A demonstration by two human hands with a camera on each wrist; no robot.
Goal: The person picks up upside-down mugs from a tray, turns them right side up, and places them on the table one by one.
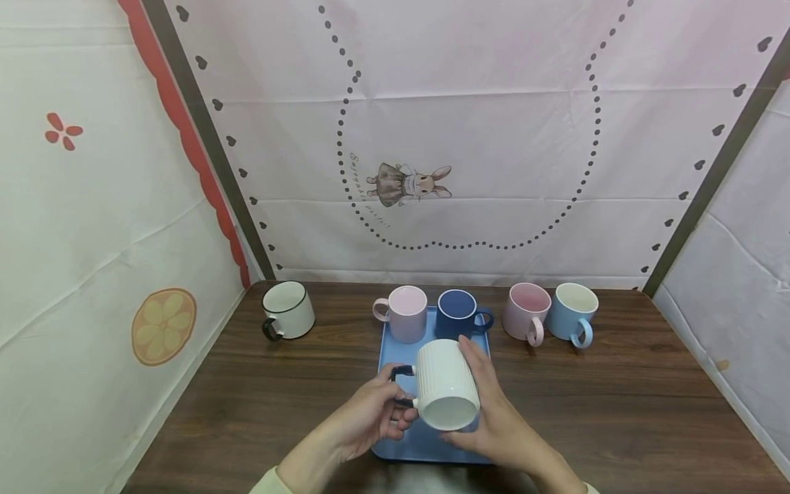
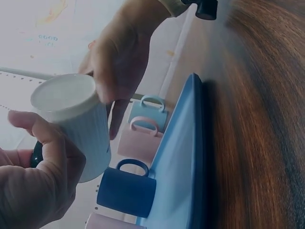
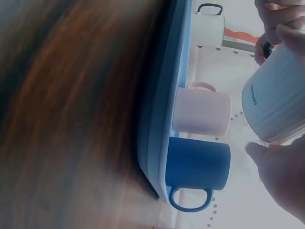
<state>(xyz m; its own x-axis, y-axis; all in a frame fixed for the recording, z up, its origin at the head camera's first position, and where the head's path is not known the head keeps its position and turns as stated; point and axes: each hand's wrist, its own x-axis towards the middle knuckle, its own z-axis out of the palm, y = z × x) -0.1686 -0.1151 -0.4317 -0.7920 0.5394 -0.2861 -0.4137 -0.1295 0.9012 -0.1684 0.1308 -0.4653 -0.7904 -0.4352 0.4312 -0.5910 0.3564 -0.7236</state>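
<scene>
A white ribbed mug (image 1: pixel 446 384) with a dark handle is held tilted above the blue tray (image 1: pixel 426 446), one round end facing the head camera. My left hand (image 1: pixel 376 412) grips its handle, thumb on top and fingers curled below. From the other side, my right hand (image 1: pixel 494 418) holds the mug's body, its fingers spread round the wall. Small lettering shows on the mug (image 3: pixel 276 95) in the right wrist view. Toward the tray's far end stand a pale pink mug (image 1: pixel 408 315), handle to the left, and a navy mug (image 1: pixel 455 315), handle to the right.
On the wooden table (image 1: pixel 296 412), a white mug with black rim and handle (image 1: pixel 293 315) stands at the far left. Right of the tray are a pink mug (image 1: pixel 524 312) and a light blue mug (image 1: pixel 570 315), close together. Printed cloth (image 1: pixel 494 151) hangs behind and at both sides.
</scene>
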